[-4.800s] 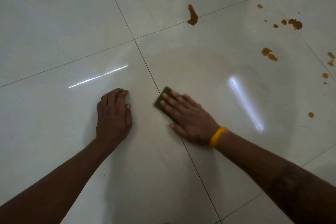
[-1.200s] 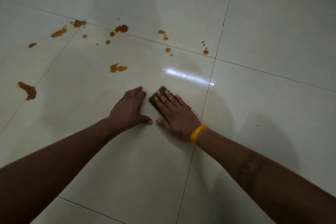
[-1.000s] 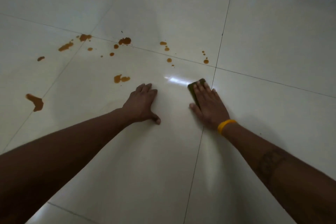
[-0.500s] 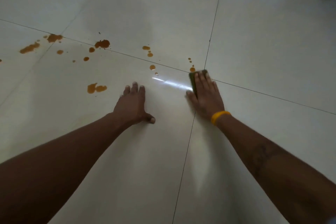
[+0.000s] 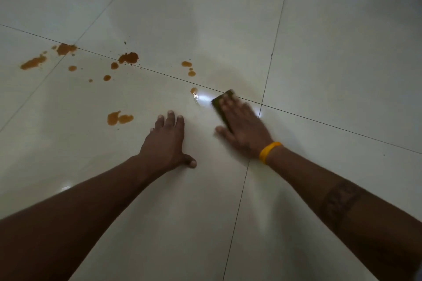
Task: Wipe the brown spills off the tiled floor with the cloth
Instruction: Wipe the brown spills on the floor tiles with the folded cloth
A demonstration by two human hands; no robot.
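Note:
My right hand (image 5: 243, 129), with a yellow band at the wrist, presses flat with straight fingers on a dark cloth (image 5: 220, 104) against the pale tiled floor (image 5: 331, 52). The hand is blurred by motion, and only the cloth's far and left edges show. A small brown drop (image 5: 193, 90) lies just left of the cloth. My left hand (image 5: 167, 142) rests flat on the floor, fingers straight. Several more brown spills lie farther left: a double blot (image 5: 118, 118), a larger blot (image 5: 129, 57) on the grout line, two drops (image 5: 189, 68) and a streak (image 5: 33, 63).
Dark grout lines cross under my right hand (image 5: 261, 104). The tile around the cloth looks wet and glossy, with a bright light reflection (image 5: 204, 99). Both my forearms reach in from the bottom of the view.
My right hand has slid the cloth left along the grout line; the small drops near the tile crossing are gone. My left hand has stayed planted.

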